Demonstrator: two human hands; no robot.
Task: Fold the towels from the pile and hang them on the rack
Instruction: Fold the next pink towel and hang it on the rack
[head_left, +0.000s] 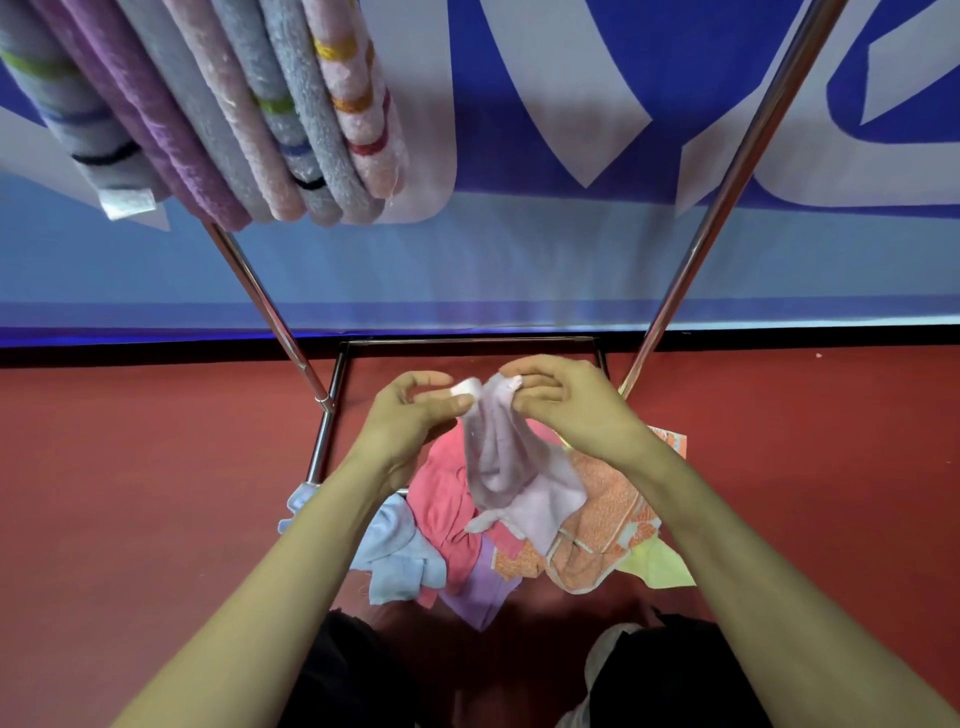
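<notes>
Left hand (415, 415) and right hand (566, 405) are each pinching a corner of the pale lilac terry towel (498, 457), both grips grasping it above the floor pile of mixed towels (457, 514).

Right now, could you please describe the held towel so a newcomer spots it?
Between the rack's metal poles, a pile of cloths lies on the red floor. Above it, the left hand and right hand pinch a pale lilac towel. It alone hangs lifted; the rest lie crumpled.
</notes>
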